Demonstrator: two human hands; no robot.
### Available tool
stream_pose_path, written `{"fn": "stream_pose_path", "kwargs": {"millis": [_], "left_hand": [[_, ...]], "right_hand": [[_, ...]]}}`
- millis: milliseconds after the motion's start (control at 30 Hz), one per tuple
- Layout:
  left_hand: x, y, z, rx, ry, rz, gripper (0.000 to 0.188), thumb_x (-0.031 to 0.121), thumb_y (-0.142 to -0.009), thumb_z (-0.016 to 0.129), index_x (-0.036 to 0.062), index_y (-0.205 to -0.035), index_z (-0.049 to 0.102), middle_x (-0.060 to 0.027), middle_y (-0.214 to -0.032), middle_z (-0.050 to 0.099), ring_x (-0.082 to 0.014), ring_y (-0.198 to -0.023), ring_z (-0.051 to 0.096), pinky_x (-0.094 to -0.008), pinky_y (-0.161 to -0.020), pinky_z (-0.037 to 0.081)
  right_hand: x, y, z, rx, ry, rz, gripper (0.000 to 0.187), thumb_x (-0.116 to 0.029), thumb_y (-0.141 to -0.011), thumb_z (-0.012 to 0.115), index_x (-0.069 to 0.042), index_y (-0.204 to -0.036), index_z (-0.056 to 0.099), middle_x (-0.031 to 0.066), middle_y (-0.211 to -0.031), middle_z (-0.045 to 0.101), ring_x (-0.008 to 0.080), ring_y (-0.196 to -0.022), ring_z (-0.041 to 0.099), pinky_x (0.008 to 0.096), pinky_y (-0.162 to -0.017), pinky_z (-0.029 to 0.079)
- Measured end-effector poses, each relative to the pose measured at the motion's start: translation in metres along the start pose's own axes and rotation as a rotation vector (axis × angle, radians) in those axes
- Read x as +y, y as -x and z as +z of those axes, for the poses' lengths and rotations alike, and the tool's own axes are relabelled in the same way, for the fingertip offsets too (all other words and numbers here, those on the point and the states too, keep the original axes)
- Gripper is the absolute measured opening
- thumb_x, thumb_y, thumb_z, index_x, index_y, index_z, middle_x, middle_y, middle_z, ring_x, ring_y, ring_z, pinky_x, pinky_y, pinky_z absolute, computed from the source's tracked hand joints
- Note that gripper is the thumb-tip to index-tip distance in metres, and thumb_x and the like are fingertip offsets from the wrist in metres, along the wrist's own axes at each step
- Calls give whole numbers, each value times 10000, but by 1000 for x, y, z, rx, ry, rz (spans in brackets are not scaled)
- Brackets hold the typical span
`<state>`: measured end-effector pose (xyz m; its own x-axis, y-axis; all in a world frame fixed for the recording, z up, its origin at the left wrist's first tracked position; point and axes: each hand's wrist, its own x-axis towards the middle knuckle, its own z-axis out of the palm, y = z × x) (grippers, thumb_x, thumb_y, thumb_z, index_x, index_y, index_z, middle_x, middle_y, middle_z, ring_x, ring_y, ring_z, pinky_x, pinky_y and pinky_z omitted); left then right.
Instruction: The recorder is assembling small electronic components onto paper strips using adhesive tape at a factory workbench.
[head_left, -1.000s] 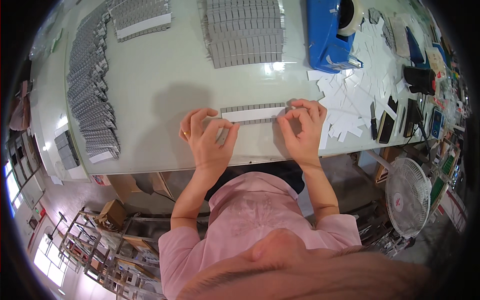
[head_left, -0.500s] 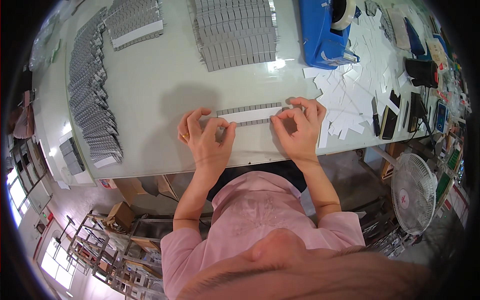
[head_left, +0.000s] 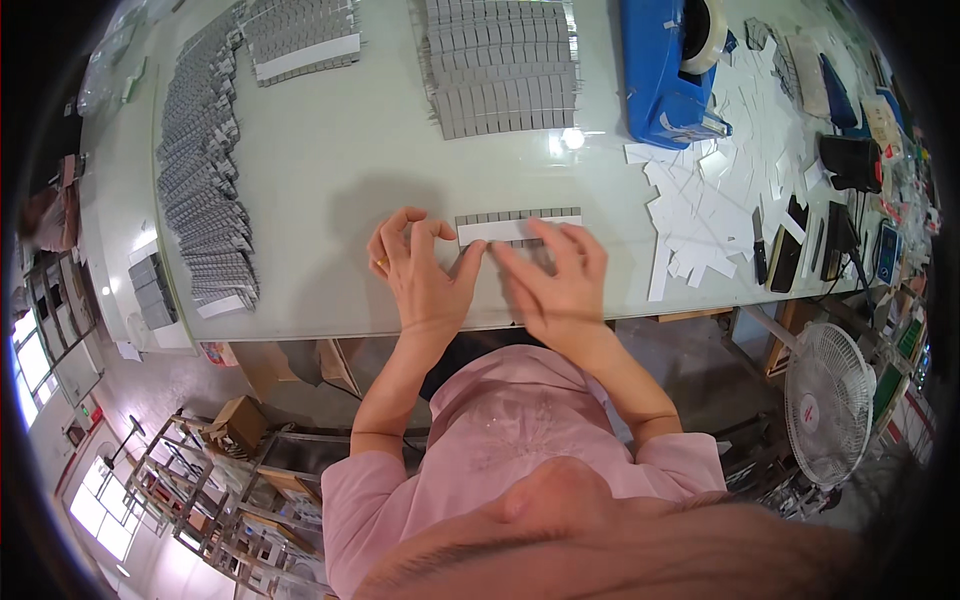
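Your strip [head_left: 508,231] lies flat on the worktop [head_left: 335,130], long axis left to right. Your left hand [head_left: 425,278], on its near side, is at its left end; whether it pinches, I can't tell. Your right hand [head_left: 560,285], blurred and equally near, has thumb and fingers parted, fingertips over the strip's right half.

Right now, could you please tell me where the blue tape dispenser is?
The blue tape dispenser stands upper right in the head view, on the table, right of the grey tile rows, with scattered white paper below and beside it.
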<state>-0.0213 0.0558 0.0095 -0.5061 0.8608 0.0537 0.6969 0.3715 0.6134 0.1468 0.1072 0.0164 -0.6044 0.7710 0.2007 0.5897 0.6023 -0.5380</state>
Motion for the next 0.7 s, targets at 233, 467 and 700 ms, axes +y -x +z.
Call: {"fn": "stream_pose_path", "kwargs": {"millis": [233, 467, 700], "left_hand": [[0, 0, 0, 16, 4, -14, 378, 225, -711, 858, 180, -952, 570, -56, -1242, 457, -332, -1186, 368, -488, -990, 264], [-11, -2, -6, 75, 161, 145, 342, 168, -729, 844, 149, -965, 597, -97, -1168, 517, -318, -1140, 432, -449, -985, 280], [-23, 10, -20, 117, 265, 124, 260, 73, -784, 778, 113, -978, 609, -81, -1110, 553, -256, -1063, 470, -412, -955, 293]], "right_hand": [[12, 7, -17, -22, 223, 24, 353, -256, -825, 713, -261, -1177, 736, 96, -1380, 536, 370, -1241, 408, 447, -1056, 324], [68, -4, -78, 278, 186, 177, 261, -71, -816, 708, -143, -1064, 748, 80, -1215, 615, 328, -1141, 467, 397, -952, 405], [110, -94, -118, 498, 222, 153, 159, -193, -831, 744, -122, -972, 722, 69, -1131, 653, 283, -1091, 529, 392, -967, 390]]}}
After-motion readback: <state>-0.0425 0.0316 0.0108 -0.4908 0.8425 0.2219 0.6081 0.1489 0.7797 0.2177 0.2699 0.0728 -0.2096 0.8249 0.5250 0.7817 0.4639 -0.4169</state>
